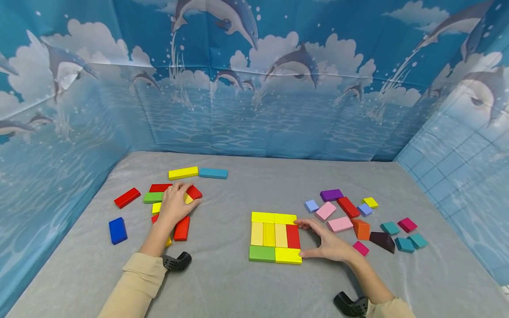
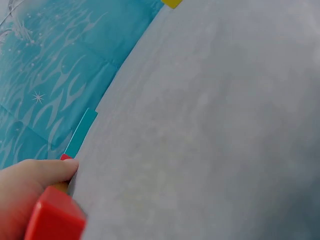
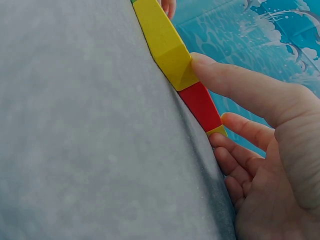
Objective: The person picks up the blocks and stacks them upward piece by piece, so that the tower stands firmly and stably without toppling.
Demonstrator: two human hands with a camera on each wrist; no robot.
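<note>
Sleeves (image 1: 133, 282) foremost; right hand (image 1: 328, 244) spans block square's (image 1: 268, 235) edge — room leftward.

Blocks (image 1: 269, 235) on cloth (image 1: 230, 287) — curtain (image 1: 238, 128) behind

— Backdrop (image 1: 254, 132): material and extent?
— Sheet-like, blue, printed, covering the far side and both flanks. Fold creases evident.
— Print, itemised?
— Grey-and-white dolphins (image 1: 298, 58), several mid-leap; pale clouds (image 1: 91, 39); rippled water (image 1: 179, 126); tile-like grid lines (image 1: 463, 163), right flank.
— Surface below?
— Grey cloth (image 1: 226, 282), slightly wrinkled, its far edge meeting the backdrop's lower part.
</note>
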